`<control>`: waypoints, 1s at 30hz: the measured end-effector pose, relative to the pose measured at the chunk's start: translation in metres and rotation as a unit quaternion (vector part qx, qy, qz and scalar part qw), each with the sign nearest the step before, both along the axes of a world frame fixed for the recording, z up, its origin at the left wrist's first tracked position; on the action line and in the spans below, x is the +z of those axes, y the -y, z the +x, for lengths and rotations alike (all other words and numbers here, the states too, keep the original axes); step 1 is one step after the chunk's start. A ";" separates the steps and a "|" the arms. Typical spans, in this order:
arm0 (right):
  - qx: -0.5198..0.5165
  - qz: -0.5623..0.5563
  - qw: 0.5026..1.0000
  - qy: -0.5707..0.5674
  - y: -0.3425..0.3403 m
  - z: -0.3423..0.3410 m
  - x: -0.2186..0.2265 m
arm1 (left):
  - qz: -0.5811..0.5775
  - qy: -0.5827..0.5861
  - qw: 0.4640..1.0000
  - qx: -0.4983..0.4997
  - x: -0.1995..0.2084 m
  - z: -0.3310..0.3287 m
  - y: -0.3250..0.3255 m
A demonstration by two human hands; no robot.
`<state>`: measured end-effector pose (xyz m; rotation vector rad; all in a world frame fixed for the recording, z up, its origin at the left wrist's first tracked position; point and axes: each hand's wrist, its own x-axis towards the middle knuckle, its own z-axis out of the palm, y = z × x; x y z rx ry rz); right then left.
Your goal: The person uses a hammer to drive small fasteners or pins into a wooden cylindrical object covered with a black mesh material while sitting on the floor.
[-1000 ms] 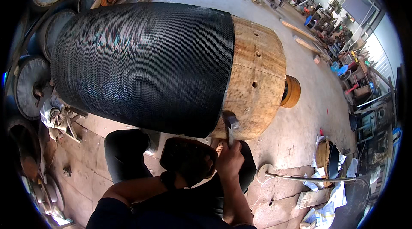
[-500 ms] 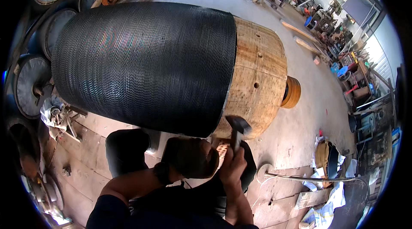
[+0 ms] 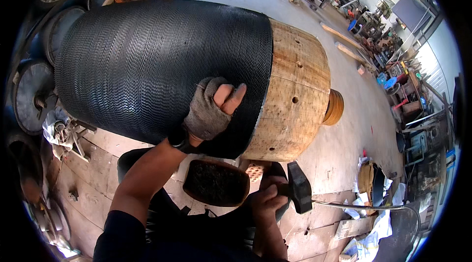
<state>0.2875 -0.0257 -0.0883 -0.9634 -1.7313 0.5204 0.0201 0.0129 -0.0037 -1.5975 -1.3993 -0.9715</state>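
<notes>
A large barrel-shaped roller lies across in front of me: a black, finely ribbed covering [image 3: 147,65] wraps most of it, and bare wood [image 3: 300,85] with small round holes shows at its right end. My left hand [image 3: 214,107], in a grey fingerless glove, is at the covering near its right edge. Its fingers are drawn together; whatever they may hold is too small to make out. My right hand [image 3: 268,200] grips a hammer [image 3: 299,188] by the handle, low beside my knee. Between my hands sits an open rounded box [image 3: 216,161] with a dark mass of small bits inside.
A stub axle [image 3: 335,107] sticks out of the roller's right end. A perforated brick [image 3: 254,171] stands behind the box. More drums [image 3: 34,95] line the left side. Planks [image 3: 344,35], tools and scrap lie at the right, and a bent metal rod [image 3: 364,207] crosses the lower right.
My left hand has risen from the box to the black covering. My right hand has lowered the hammer from the wooden end, and its head has swung to the right.
</notes>
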 end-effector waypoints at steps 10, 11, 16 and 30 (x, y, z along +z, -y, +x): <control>0.028 -0.067 0.997 -0.016 0.008 -0.002 0.015 | 0.010 -0.002 1.000 -0.019 -0.001 -0.008 -0.006; -0.021 -0.041 0.995 0.087 0.000 -0.004 0.005 | 0.015 -0.002 1.000 -0.027 -0.003 -0.007 -0.007; -0.011 -0.135 0.988 0.077 -0.006 -0.011 0.011 | 0.005 -0.007 1.000 -0.025 0.008 -0.009 -0.012; 0.012 0.072 0.996 0.060 -0.015 0.001 0.014 | -0.008 0.001 1.000 0.002 0.022 -0.013 -0.017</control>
